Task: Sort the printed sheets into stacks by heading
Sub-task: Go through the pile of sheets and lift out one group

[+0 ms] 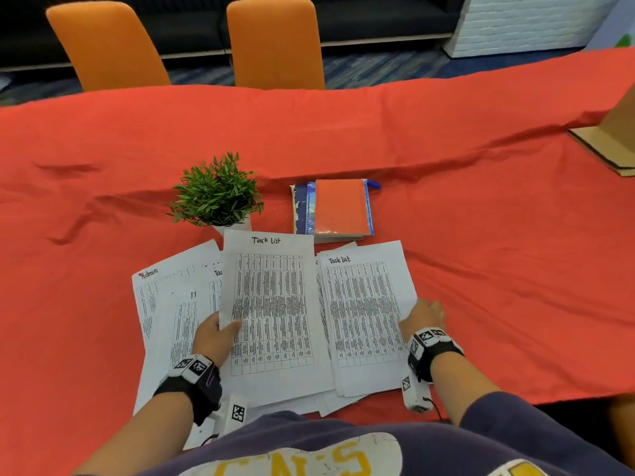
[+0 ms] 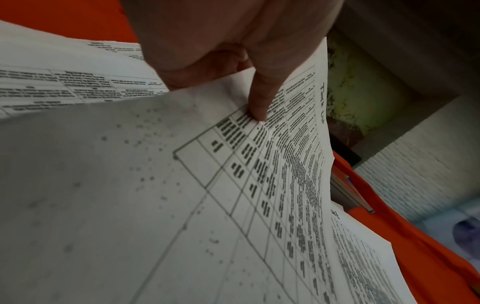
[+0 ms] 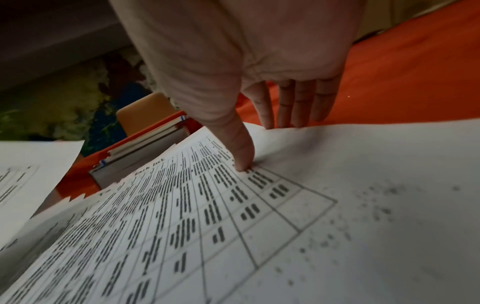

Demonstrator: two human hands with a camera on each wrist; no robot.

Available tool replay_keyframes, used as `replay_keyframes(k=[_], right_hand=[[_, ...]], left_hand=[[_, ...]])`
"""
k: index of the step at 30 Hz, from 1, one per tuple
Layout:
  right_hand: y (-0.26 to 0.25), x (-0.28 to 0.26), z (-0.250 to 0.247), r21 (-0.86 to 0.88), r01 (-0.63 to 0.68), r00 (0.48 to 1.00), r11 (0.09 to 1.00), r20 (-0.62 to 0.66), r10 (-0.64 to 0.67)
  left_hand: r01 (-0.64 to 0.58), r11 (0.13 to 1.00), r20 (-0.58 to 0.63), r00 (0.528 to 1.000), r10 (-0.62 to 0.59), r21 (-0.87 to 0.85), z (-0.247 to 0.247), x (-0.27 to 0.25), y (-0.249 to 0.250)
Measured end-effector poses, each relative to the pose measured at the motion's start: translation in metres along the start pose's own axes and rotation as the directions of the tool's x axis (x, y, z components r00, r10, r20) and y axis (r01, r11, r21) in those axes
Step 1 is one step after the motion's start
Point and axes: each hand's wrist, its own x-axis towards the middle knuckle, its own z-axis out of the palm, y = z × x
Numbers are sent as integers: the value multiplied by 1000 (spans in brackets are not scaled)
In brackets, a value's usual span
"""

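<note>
Printed table sheets lie at the near edge of the red-clothed table (image 1: 481, 201). My left hand (image 1: 223, 329) pinches the left edge of a sheet headed "Task List" (image 1: 271, 304), thumb (image 2: 259, 102) on top, and the sheet (image 2: 233, 185) is raised over the pile. Under it a fanned pile shows a sheet headed "Admin" (image 1: 147, 290). To the right lies a squared stack headed "Task List" (image 1: 364, 314). My right hand (image 1: 424, 316) holds its right edge, with the thumb (image 3: 241, 152) on the top sheet (image 3: 182, 226) and the fingers (image 3: 298, 107) slipped under the edge.
A small potted plant (image 1: 216, 194) and a pile of notebooks (image 1: 338, 209) stand just beyond the sheets. A cardboard box (image 1: 615, 139) sits at the far right. Two orange chairs (image 1: 106, 42) stand behind the table.
</note>
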Motion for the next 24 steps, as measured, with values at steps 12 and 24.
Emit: replay_keyframes(k=[12, 24], right_hand=[[-8, 0, -3, 68, -60, 998, 996, 7, 59], [-21, -44, -12, 468, 199, 979, 861, -59, -194]], left_hand=[[-19, 998, 36, 999, 17, 58, -9, 4, 6], [-24, 998, 48, 999, 22, 59, -18, 12, 11]])
